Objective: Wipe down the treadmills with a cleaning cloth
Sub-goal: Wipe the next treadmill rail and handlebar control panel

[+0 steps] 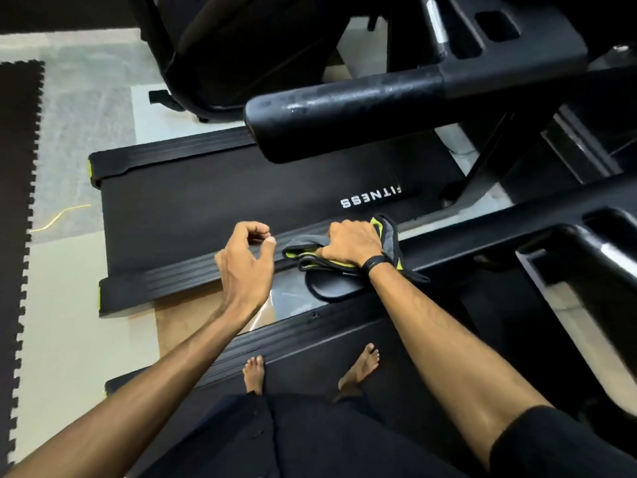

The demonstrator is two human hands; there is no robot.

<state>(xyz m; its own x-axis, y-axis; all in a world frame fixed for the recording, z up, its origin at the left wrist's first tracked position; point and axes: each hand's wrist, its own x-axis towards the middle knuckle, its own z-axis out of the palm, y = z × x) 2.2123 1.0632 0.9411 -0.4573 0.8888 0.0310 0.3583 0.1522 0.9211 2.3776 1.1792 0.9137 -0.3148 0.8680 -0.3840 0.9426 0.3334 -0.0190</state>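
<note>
Head view: handrail over treadmill belt, seemingly wet.

I stand barefoot on the near treadmill, feet on its belt. Ahead of it, side by side, lies a second treadmill, with a strip of floor between. My right hand presses the cloth onto the near machine's handrail — my left hand hovers just left of it, touching nothing. The far machine's handrail juts overhead. A floor mat lies far left.
</note>
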